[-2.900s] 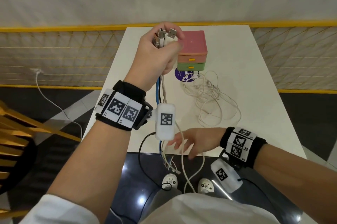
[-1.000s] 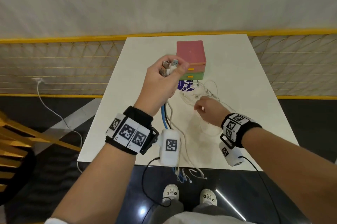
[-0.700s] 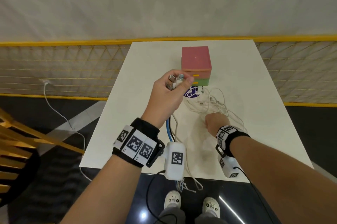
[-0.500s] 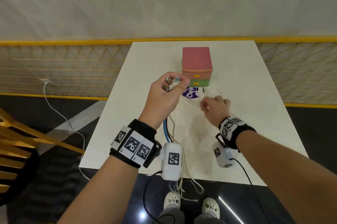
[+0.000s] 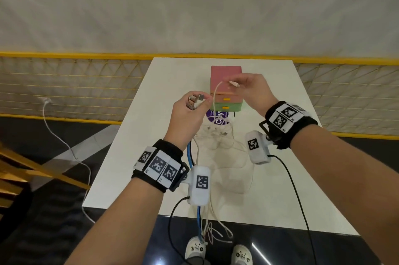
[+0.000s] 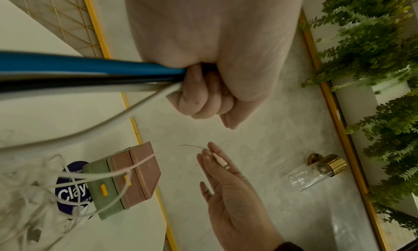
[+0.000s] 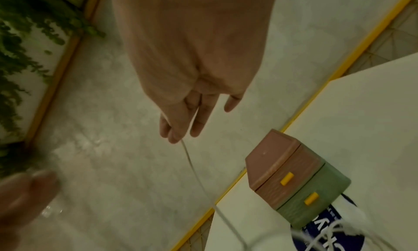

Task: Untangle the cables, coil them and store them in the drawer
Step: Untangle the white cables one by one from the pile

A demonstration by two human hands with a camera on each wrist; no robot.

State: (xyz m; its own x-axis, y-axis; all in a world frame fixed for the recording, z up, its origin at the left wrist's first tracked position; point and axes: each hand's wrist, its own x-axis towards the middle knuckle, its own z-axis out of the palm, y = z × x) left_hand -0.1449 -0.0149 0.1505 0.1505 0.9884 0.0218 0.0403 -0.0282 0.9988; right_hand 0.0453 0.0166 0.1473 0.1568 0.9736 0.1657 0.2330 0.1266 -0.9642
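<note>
White cable (image 5: 216,89) drooping from right hand (image 5: 252,89)

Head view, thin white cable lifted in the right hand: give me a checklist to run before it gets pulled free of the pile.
1. Right hand grip on the thin white cable near its connector: ok.
2. Left hand grip on the bundle of USB plugs: ok.
3. Lifted cable clear of the tangled pile on the table: not ok, it runs down into it.
4. Drawers of the drawer box open for storing: not ok, both shut.
5. Lifted cable knot-free further down: cannot tell.
</note>
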